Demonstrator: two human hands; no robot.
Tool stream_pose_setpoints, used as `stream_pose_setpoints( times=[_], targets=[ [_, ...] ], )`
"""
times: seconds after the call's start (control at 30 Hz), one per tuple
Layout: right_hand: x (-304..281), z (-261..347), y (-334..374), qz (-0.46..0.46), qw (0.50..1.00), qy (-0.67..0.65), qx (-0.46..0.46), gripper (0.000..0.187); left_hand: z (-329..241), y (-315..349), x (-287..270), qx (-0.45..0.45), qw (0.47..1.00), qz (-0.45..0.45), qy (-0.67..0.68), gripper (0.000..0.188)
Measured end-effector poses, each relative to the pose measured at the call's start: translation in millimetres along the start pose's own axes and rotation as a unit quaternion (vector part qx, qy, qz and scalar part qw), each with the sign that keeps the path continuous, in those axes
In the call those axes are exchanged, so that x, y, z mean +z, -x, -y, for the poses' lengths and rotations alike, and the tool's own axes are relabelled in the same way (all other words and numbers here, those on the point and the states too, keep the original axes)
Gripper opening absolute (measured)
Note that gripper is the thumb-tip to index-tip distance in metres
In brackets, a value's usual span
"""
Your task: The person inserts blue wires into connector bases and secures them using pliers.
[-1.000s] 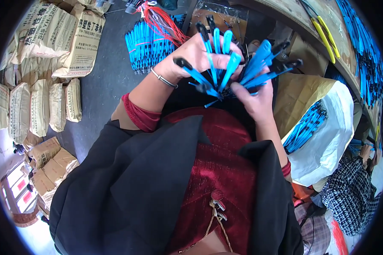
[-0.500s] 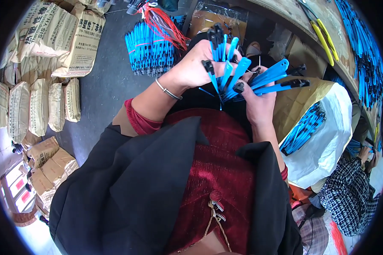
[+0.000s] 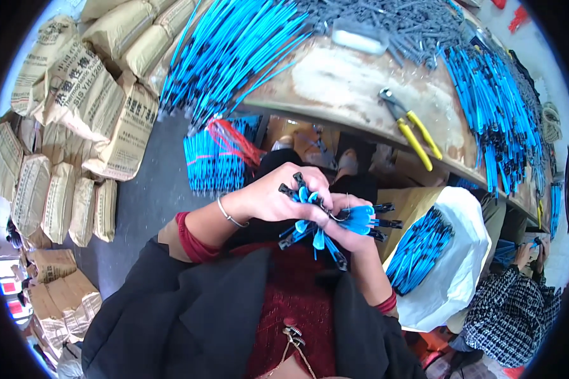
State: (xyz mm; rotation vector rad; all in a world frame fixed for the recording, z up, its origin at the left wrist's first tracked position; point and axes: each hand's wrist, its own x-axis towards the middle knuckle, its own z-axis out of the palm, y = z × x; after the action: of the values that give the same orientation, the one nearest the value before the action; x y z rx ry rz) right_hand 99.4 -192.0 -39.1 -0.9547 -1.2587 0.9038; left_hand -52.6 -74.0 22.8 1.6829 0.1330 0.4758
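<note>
The left hand [image 3: 277, 199] and right hand [image 3: 346, 239] are now closing in, fingers clamped on blue strips [image 3: 360, 219], which are bunching tighter between them.

A worn wooden bench [image 3: 335, 76] stands above dark grey floor [image 3: 148, 208].

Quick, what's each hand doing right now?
Left hand: closed around blue strips with black ends.
Right hand: closed around more blue strips.
</note>
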Motion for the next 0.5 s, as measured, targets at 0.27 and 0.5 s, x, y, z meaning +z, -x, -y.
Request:
stream_pose_setpoints(
  times=[0.27, 0.5],
  targets=[
    [-26, 1, -22, -0.122, 0.978, -0.156, 0.057, 0.022, -9, -65, -5, -0.123, 0.992, 0.024, -0.004, 0.015],
    [-38, -16, -31, -0.158, 0.987, -0.036, 0.015, 0.023, 20, -77, -5, -0.128, 0.989, 0.062, 0.042, 0.016]
  ],
)
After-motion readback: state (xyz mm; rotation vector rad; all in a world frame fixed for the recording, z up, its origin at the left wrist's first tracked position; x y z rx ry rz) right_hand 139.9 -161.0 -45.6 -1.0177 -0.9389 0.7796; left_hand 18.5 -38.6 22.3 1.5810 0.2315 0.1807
